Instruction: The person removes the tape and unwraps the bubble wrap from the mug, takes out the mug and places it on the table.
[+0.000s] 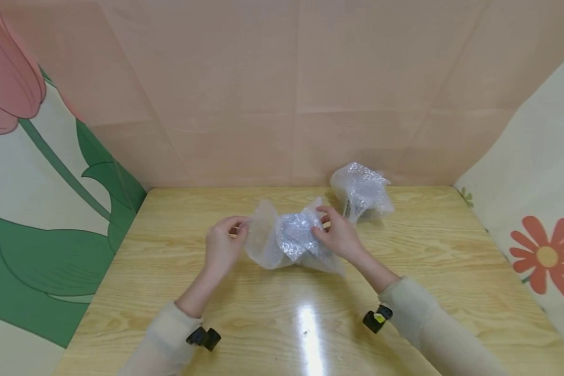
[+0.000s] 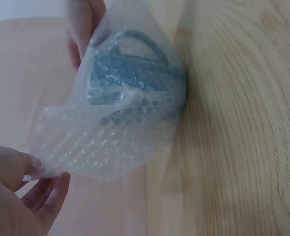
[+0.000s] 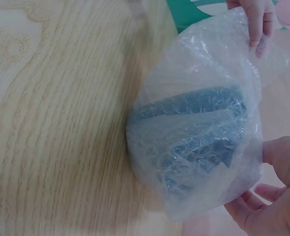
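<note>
A blue mug-like item with a handle shows through a bubble wrap sheet on the table. In the head view the left hand pinches the wrap's left edge between thumb and fingers; the left wrist view shows the same hand at a corner of the wrap. On the other side, the right hand grips the wrap's right part, thumb in front; in the right wrist view that hand holds the wrap's edge beside the blue item.
Another bubble-wrapped bundle stands behind and to the right, near the table's back edge. The wooden table meets a pink cloth backdrop. Flower-patterned sheets hang at both sides. A glare spot shines near the front.
</note>
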Action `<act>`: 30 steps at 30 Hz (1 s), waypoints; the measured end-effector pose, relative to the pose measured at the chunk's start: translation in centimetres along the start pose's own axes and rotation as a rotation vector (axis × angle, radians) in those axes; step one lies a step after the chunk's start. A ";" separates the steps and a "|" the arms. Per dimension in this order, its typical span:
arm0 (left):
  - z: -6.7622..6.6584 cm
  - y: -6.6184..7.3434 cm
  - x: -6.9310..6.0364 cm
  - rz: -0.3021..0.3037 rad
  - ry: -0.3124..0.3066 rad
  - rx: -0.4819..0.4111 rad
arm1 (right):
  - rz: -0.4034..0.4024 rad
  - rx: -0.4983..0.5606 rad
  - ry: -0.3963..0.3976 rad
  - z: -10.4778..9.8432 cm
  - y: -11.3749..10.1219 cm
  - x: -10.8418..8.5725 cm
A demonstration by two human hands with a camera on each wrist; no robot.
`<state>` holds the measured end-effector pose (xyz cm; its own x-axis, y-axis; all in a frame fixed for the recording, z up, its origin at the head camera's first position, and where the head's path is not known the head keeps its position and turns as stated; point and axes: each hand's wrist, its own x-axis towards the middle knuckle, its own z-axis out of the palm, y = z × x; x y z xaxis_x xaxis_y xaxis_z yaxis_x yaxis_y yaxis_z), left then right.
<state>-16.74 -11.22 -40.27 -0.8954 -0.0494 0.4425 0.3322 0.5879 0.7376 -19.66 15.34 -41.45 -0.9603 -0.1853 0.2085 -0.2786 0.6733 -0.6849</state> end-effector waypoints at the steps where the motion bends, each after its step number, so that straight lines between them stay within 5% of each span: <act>1: -0.1 -0.2 0.1 -0.012 0.005 -0.004 | 0.003 0.009 0.007 0.1 0.0 0.0; 30: -1.5 -6.3 0.3 -0.391 0.083 -0.103 | 0.041 0.015 0.096 1.8 -0.5 1.0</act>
<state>-18.69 -16.17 -44.02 -0.9345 -0.3203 0.1553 0.0032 0.4286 0.9035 -20.47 13.56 -42.16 -0.9654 -0.0876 0.2457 -0.2399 0.6679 -0.7045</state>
